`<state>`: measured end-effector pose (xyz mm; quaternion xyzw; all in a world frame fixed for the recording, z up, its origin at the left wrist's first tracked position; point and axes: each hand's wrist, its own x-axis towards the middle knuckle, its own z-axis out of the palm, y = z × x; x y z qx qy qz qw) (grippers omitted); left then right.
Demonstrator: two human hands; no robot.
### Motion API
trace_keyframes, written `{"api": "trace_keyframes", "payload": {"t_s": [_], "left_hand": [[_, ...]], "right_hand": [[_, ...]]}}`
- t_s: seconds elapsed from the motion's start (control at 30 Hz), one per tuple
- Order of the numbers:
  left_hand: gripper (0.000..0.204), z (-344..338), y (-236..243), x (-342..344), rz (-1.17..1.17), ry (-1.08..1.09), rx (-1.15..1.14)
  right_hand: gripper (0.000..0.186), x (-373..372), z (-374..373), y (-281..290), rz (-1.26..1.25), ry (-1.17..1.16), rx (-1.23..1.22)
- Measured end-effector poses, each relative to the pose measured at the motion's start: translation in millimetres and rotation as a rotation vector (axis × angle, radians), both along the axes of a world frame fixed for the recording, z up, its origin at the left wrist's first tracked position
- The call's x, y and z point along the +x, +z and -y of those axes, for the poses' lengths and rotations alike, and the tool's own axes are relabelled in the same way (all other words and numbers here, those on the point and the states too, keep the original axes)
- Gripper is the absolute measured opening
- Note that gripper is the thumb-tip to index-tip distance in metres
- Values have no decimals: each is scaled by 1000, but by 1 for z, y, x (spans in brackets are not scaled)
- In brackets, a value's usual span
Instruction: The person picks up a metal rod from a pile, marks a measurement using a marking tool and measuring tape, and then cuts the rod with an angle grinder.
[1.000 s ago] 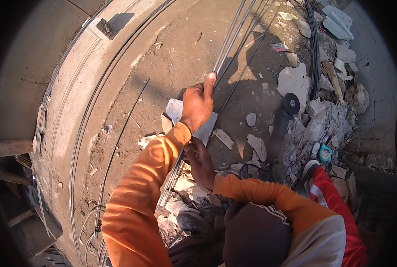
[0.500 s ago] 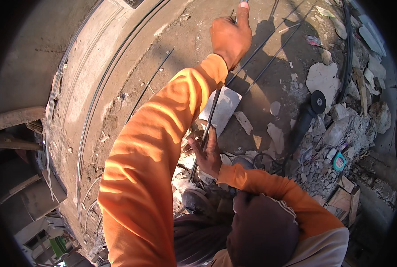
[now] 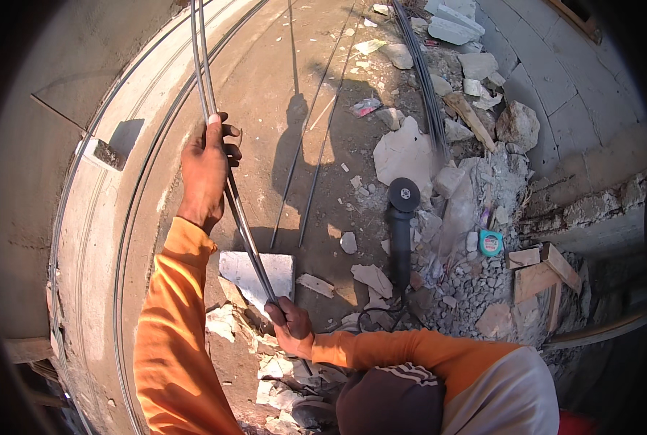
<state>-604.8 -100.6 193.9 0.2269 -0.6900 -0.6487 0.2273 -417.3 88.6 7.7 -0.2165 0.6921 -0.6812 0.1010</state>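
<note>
A pair of long dark steel rods (image 3: 242,223) slants from the far left down to my right side. Higher up, my left hand (image 3: 206,170) has its thumb laid along them and its fingers, partly loosened, curl on the far side. Near their lower end my right hand (image 3: 292,330) wraps round the rods. Below the rods, between my two hands, a pale rectangular block (image 3: 265,272) lies on the ground. A dark angle grinder (image 3: 400,239) with a round disc rests right of the block, apart from both hands.
Broken slabs and rubble (image 3: 403,156) spread along the right. A teal tape measure (image 3: 491,243) sits on gravel beside wood offcuts (image 3: 537,279). More rods (image 3: 425,80) lie bundled at the far right, and long bars (image 3: 143,170) curve along the left. A small block (image 3: 104,154) stands there.
The view has swung to the right. My left hand has come down and left from its far reach, its fist loosening. The rods now lean to the left instead of the right.
</note>
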Motion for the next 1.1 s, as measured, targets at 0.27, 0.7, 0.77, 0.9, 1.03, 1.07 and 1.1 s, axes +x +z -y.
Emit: {"api": "trace_keyframes", "payload": {"t_s": [0.27,0.7,0.77,0.9,1.03,1.07,1.1], "left_hand": [[51,-37,-13,76,221,-399,-68],[33,-60,-142,404,699,-34,89],[31,-60,-138,408,785,-224,-88],[27,-71,-133,405,844,-304,-165],[27,-70,-136,416,882,-323,-239],[27,-69,-136,422,891,-324,-249],[27,-68,-138,429,912,-324,-234]], "right_hand": [[33,-182,-75,56,-38,-194,202],[41,-316,-277,10,-403,-482,646],[42,-335,-293,-14,-505,-483,744],[43,-375,-303,-35,-473,-553,776],[43,-423,-302,-52,-469,-578,776],[43,-440,-300,-55,-500,-562,752],[43,-461,-303,-58,-459,-557,759]]}}
